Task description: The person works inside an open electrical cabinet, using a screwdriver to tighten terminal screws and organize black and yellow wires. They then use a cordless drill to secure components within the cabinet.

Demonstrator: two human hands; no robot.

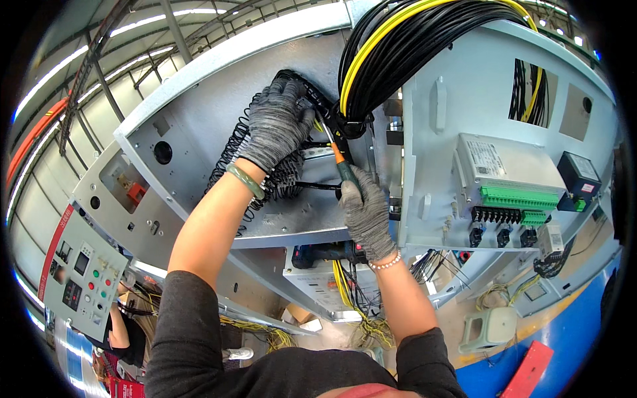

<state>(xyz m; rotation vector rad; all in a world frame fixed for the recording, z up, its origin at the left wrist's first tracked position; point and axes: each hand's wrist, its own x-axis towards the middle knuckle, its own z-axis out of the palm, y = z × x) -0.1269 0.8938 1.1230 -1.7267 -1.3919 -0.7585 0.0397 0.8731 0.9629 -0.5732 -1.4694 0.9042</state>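
My right hand [368, 215], in a grey knit glove, is closed round a screwdriver [346, 174] with a dark green and orange handle. Its metal shaft points up and left, toward the wires near my left fingers. The tip is hard to make out. My left hand [277, 123], gloved too, curls over black spiral cable wrap [229, 156], whose loose coils hang below and beside it inside the grey metal cabinet [199, 132]. Just right of the left fingers, a thick bundle of black wires [398, 56] with a yellow one is gathered at a dark tie [352, 126].
A cabinet door [438, 172] at right carries a controller with green terminals [517, 172]. Below my right hand lies a dark power tool [322, 253]. A panel with buttons [83, 278] stands at left, a person's arm [119, 328] beside it. A pale stool [489, 328] stands at lower right.
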